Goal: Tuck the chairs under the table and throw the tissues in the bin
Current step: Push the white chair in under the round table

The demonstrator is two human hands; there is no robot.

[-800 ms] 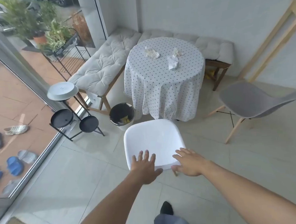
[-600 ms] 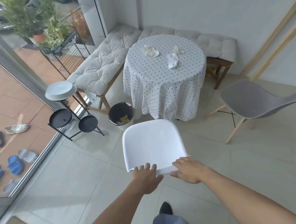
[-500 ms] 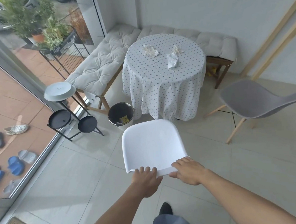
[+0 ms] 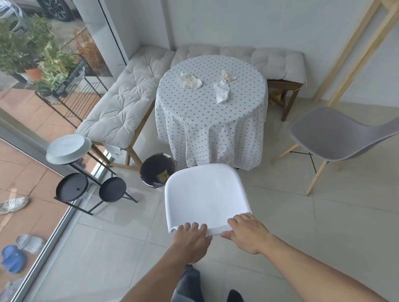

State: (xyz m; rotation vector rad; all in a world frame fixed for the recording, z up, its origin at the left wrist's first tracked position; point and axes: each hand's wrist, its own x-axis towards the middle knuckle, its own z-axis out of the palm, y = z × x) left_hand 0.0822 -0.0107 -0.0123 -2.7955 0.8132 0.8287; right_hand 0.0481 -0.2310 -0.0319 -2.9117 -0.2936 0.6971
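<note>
A white chair (image 4: pixel 204 193) stands in front of me, its far edge close to the round table (image 4: pixel 211 117) with the dotted cloth. My left hand (image 4: pixel 192 241) and my right hand (image 4: pixel 246 232) both grip the top edge of its backrest. Three crumpled tissues lie on the tabletop: one at the left (image 4: pixel 190 81), one at the back right (image 4: pixel 227 76), one in the middle (image 4: pixel 221 92). A grey chair (image 4: pixel 340 134) on wooden legs stands apart to the right. The black bin (image 4: pixel 157 173) sits on the floor at the table's left, beside the white chair.
Cushioned benches (image 4: pixel 125 101) run along the wall and window behind the table. A black plant stand (image 4: pixel 72 189) holding a pale dish (image 4: pixel 67 148) stands at the left by the glass door. A wooden frame (image 4: pixel 360 40) leans at the right wall. Tiled floor lies around me.
Both hands have closed over the chair's backrest edge, and the white chair has slid forward, toward the table.
</note>
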